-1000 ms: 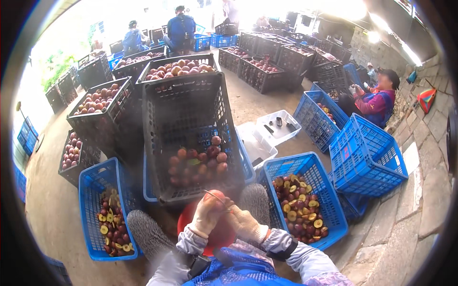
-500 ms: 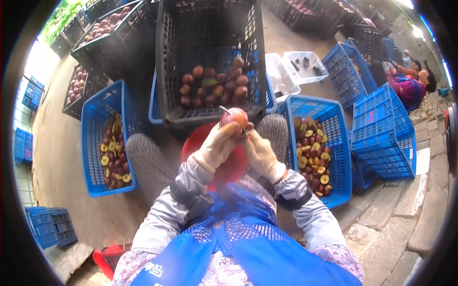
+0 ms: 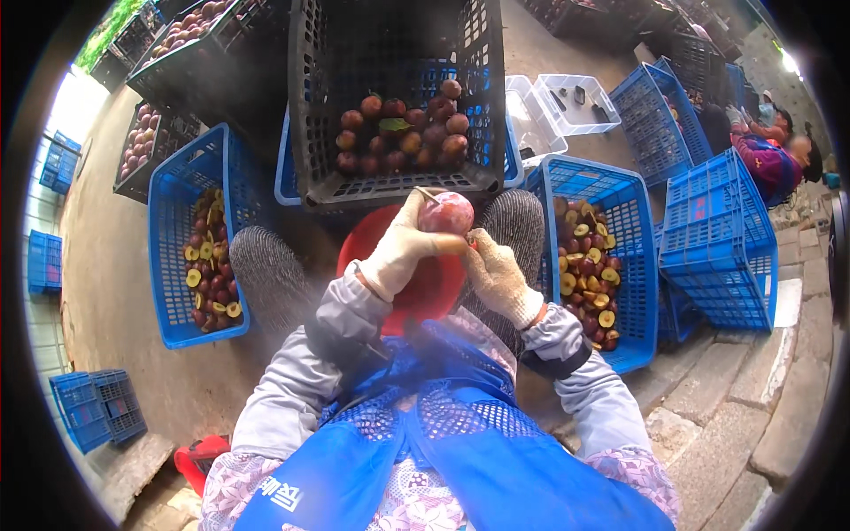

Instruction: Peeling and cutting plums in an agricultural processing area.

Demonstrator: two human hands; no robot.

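My left hand [image 3: 400,254], in a pale knit glove, is closed around a speckled reddish-purple passion fruit [image 3: 446,215] with a short stem. My gloved right hand [image 3: 501,281] touches the fruit's lower right side, fingers pinched together on something small and reddish that is mostly hidden. Under both hands a red basin [image 3: 359,239] sits between my knees. Whole fruits [image 3: 403,142] lie in the tilted black crate [image 3: 310,181] just beyond. Halved fruits with yellow insides fill part of the blue crate at my left [image 3: 160,265] and the blue crate at my right [image 3: 648,265].
Clear plastic trays [image 3: 584,104] with small dark items stand beyond the right crate. Stacked blue crates [image 3: 715,239] rise at the far right, near a seated person [image 3: 768,164]. More black crates of fruit [image 3: 181,53] stand at the far left. Stone paving [image 3: 708,389] lies at right.
The passion fruit has turned in my left hand and moved slightly right and outward. My right hand has shifted a little to the right, still close against it.
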